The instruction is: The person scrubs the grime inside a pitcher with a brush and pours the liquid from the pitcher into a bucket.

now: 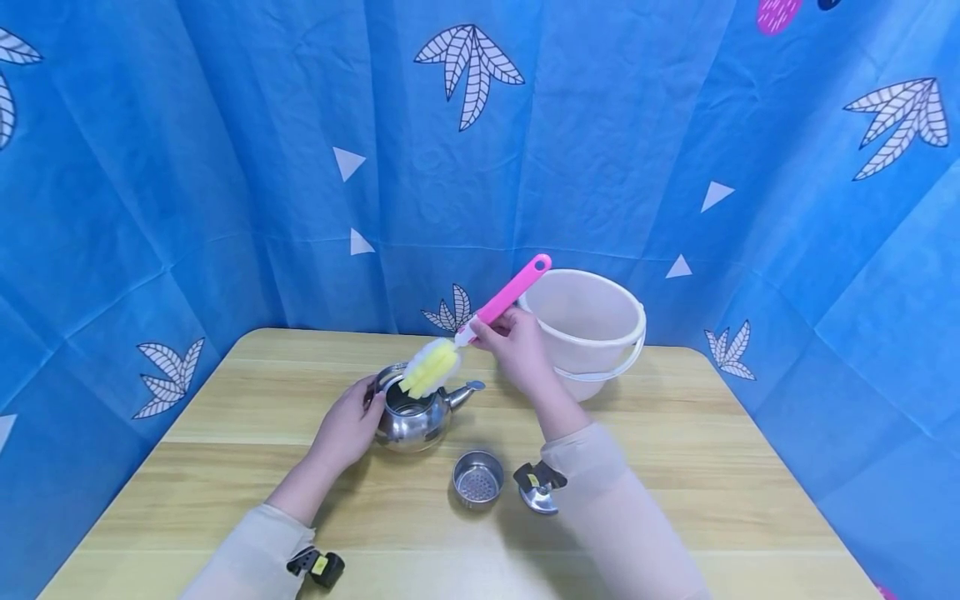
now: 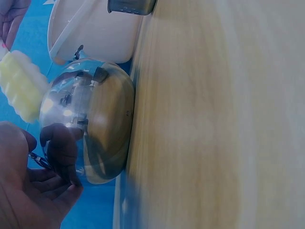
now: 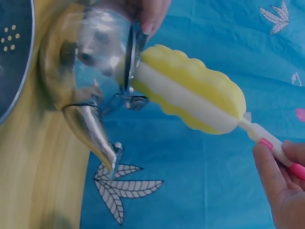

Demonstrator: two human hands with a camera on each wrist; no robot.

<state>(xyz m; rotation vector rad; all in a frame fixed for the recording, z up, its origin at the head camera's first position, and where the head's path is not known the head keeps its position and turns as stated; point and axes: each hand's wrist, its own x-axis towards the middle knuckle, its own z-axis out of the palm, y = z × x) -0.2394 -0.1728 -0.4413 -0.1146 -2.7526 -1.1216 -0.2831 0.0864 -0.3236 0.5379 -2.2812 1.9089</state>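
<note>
- The metal kettle (image 1: pixel 411 429), its mouth open and facing up, is at the desk (image 1: pixel 675 467); whether its base sits flat or slightly lifted cannot be told.
- The left hand (image 1: pixel 348 425) is at the kettle's left side, its grip closed on the rim area: thumb near the mouth, fingers curled against the outer wall below. The kettle lies directly to the right of this grip, touching it.
- The right hand (image 1: pixel 517 346) is above and to the right of the kettle, its grip closed in a pinch around the brush where the white neck meets the pink handle (image 1: pixel 516 292).
- The brush's yellow-and-white sponge head (image 1: pixel 433 367) lies on the kettle side of that grip, slanting down to the mouth; how far its tip goes in is unclear. The handle's end points up and away from the kettle.
- The spout (image 1: pixel 463 394) juts from the kettle's right side, beneath the right hand.
- The round strainer (image 1: pixel 478 481), with a perforated bottom, sits near the kettle, in front and to its right.
- Further right of the kettle, a shiny lid (image 1: pixel 540 500) is partly covered by the right wrist camera (image 1: pixel 536 477).
- The white bucket (image 1: pixel 585 358) stands behind and to the right of the kettle.
- A blue curtain (image 1: pixel 622 125) with leaf prints hangs behind the kettle.
</note>
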